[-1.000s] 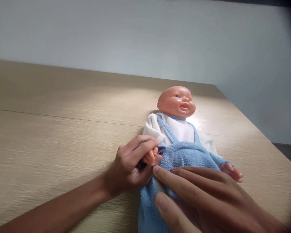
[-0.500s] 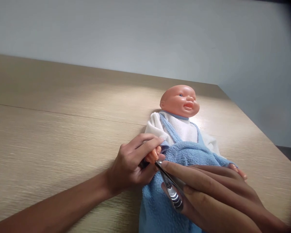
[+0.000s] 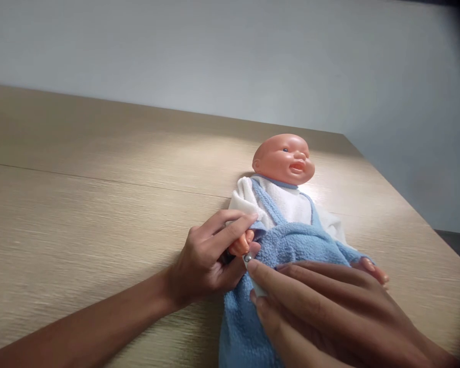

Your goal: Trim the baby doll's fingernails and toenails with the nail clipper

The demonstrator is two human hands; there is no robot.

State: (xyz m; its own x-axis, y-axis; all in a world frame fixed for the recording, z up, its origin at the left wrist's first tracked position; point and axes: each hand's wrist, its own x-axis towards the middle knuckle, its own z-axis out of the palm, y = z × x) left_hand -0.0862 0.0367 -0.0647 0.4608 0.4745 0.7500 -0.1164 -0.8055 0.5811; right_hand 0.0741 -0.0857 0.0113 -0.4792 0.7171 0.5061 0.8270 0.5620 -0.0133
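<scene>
A baby doll (image 3: 295, 240) in blue fleece overalls and a white shirt lies on its back, its head toward the far side. My left hand (image 3: 210, 253) is closed round the doll's small hand (image 3: 239, 244) at the blue cuff. From the right, my right hand (image 3: 322, 301) grips a metal nail clipper (image 3: 248, 258), whose tip is at the doll's fingers. Most of the clipper is hidden under my right fingers. The doll's other hand (image 3: 373, 271) lies beyond my right hand.
The light wooden table (image 3: 80, 220) has a thin seam across it. Its far edge meets a plain grey wall (image 3: 176, 56), and its right edge slants down toward the lower right corner.
My right hand has moved slightly left, and its fingers have closed over the clipper, whose lever was showing before. My left hand has stayed on the doll's hand.
</scene>
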